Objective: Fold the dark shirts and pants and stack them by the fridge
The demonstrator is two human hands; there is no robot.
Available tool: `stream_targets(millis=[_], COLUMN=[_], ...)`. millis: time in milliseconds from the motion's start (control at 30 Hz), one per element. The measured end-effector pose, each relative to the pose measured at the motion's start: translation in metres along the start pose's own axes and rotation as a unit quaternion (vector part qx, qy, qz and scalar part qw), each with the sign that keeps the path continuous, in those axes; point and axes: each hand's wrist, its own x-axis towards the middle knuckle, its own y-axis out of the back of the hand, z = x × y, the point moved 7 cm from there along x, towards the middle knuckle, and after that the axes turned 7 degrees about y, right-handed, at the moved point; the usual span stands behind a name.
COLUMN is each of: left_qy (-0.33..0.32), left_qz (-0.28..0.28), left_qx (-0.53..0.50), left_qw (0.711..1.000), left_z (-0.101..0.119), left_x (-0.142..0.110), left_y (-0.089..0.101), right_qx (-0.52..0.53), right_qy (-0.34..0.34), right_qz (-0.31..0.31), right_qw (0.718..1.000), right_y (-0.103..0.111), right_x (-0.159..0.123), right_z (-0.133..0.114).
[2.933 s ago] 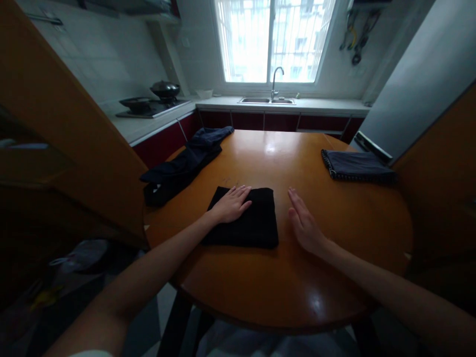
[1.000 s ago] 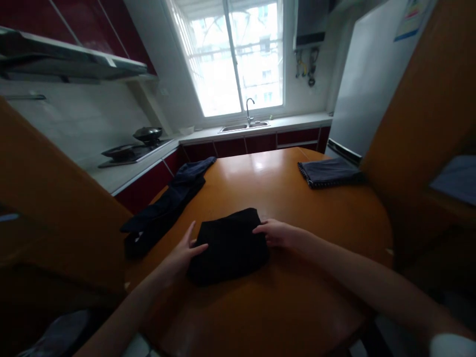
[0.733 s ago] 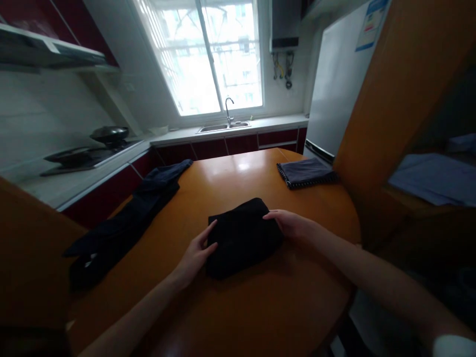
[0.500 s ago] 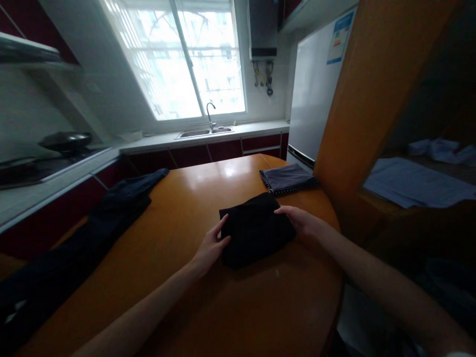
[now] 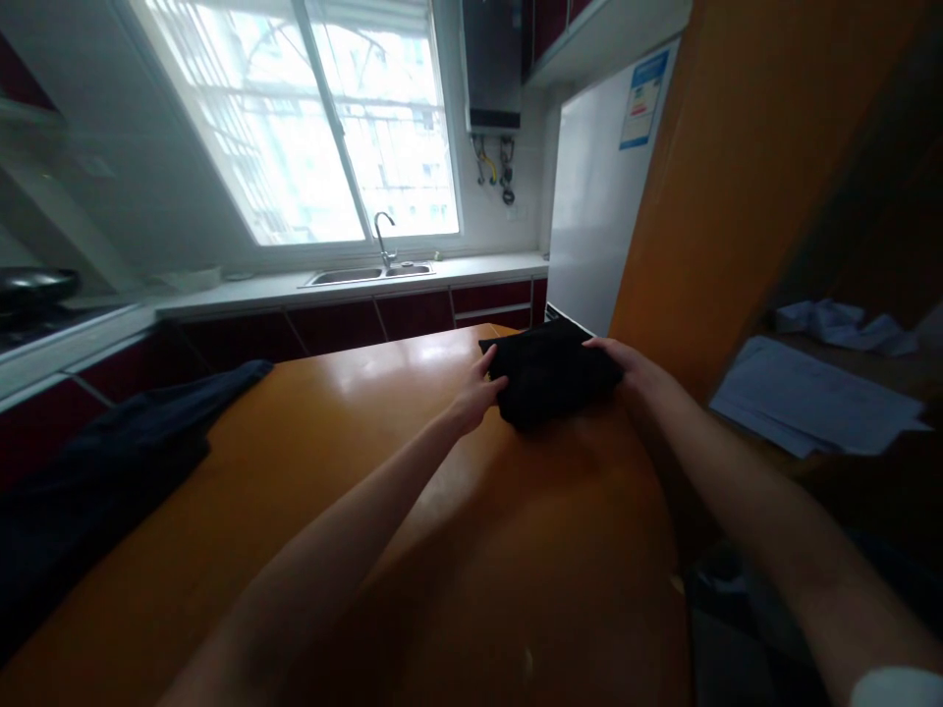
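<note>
Black folded cloth (image 5: 552, 378), matte and sagging, is gripped at opposite sides by the left hand (image 5: 477, 395) and right hand (image 5: 626, 363), right of centre over the glossy wooden table (image 5: 295, 511); it now hides the grey cloth seen earlier; upper middle, the double sink's (image 5: 346, 278) contents are unclear.

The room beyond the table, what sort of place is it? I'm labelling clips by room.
Most likely a home kitchen: there is a sink with a tap, a pan at the left, and what looks like a fridge.
</note>
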Motion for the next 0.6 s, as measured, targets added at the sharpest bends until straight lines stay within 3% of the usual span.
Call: stream_targets(millis=[133, 267, 467, 600], left_qy=[0.014, 0.050, 0.069, 0.072], left_qz=[-0.018, -0.020, -0.038, -0.018], left_qx=[-0.009, -0.029, -0.030, 0.041], left_qw=[1.000, 0.998, 0.996, 0.996], left_z=[-0.008, -0.034, -0.060, -0.065], left_x=[0.049, 0.078, 0.090, 0.090], left_y=[-0.003, -0.003, -0.009, -0.004], right_qx=[-0.055, -0.089, -0.168, -0.268], right_qy=[0.020, 0.010, 0.013, 0.046], right_qz=[0.012, 0.014, 0.018, 0.078], right_qw=[0.998, 0.996, 0.985, 0.959], right_y=[0.005, 0.011, 0.026, 0.040], right_x=[0.036, 0.057, 0.070, 0.078], right_z=[-0.013, -0.005, 0.006, 0.009])
